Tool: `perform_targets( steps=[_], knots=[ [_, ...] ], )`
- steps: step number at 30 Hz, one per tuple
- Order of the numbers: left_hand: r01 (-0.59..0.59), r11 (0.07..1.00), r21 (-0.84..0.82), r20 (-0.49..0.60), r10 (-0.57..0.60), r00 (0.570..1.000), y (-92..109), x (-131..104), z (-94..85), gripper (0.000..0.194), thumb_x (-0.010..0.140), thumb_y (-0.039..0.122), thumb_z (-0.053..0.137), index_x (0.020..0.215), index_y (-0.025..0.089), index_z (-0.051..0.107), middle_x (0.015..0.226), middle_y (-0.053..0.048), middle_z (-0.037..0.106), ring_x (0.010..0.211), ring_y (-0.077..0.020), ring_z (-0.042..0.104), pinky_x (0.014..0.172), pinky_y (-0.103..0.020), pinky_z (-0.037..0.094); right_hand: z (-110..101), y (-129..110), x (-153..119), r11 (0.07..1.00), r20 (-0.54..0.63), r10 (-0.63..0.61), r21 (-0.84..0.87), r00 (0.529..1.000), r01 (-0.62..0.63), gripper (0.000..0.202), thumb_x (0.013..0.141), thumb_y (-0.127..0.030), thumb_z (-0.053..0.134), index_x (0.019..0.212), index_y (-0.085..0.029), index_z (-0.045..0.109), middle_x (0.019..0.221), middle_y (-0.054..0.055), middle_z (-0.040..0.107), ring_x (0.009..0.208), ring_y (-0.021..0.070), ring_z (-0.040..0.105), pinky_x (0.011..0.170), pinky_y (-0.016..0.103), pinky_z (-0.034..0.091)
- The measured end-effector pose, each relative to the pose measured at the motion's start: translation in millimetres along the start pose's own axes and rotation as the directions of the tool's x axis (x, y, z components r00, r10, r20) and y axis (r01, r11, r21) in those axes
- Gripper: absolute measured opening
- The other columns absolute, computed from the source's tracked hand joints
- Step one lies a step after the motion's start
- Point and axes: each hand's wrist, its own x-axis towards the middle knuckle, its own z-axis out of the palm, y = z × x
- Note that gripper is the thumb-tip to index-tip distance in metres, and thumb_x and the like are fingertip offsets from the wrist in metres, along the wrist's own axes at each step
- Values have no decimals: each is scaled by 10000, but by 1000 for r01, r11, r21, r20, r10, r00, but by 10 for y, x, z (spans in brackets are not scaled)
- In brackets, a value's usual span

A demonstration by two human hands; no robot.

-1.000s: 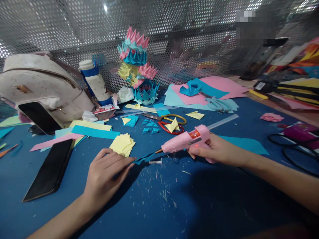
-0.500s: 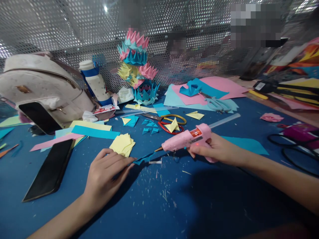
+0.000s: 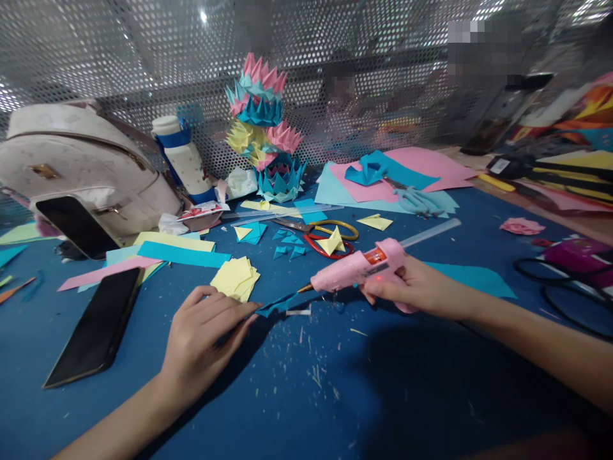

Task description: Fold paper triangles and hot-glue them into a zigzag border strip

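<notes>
Between the thumb and fingers of my left hand (image 3: 205,326) is pinched a folded blue paper piece (image 3: 278,305). My right hand (image 3: 421,287) grips a pink hot glue gun (image 3: 359,268) with a clear glue stick (image 3: 431,233) poking out its back. The gun's nozzle touches or nearly touches the blue paper's right end. Just behind my left fingers lies a stack of yellow paper squares (image 3: 235,278). Several small folded blue pieces (image 3: 290,237) and a folded yellow piece (image 3: 332,243) rest behind the nozzle, the yellow one over the red-handled scissors (image 3: 318,248).
Two phones (image 3: 96,326), a pale backpack (image 3: 76,160) and a bottle (image 3: 184,160) stand left. A stacked paper-flower tower (image 3: 261,115) rises at the back. Light-blue scissors (image 3: 421,201) lie on coloured sheets (image 3: 450,166). A black cable (image 3: 550,287) loops at right. Scraps litter the blue table (image 3: 268,409).
</notes>
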Motion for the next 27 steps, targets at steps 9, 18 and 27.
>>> perform_targets(
  steps=[9, 18, 27],
  knots=[
    [5, 1000, 8, -16, -5, 1000, 14, 14, -3, 107, 919, 111, 634, 979, 180, 690, 782, 11, 735, 630, -117, 644, 749, -322, 453, -8, -8, -9, 999, -15, 18, -47, 1000, -19, 464, 822, -605, 600, 685, -162, 617, 543, -22, 483, 415, 71, 410, 351, 189, 313],
    [-6, 1000, 12, -23, 6, 1000, -8, 0, 1, 125, 923, 104, 636, 1005, 187, 678, 786, 8, 734, 631, -119, 633, 752, -324, 450, -41, 52, 28, 1000, 53, 26, -8, 998, -26, 460, 816, -597, 638, 718, -148, 617, 623, 5, 558, 412, 54, 399, 330, 183, 301],
    [-29, 1000, -8, -52, 28, 998, 15, 26, 8, 118, 922, 106, 633, 994, 190, 674, 760, 11, 724, 624, -112, 641, 725, -308, 458, -130, 154, 107, 994, 71, -92, 60, 993, 87, 503, 851, -602, 626, 719, -117, 651, 623, 7, 527, 496, 63, 420, 378, 159, 313]
  ],
)
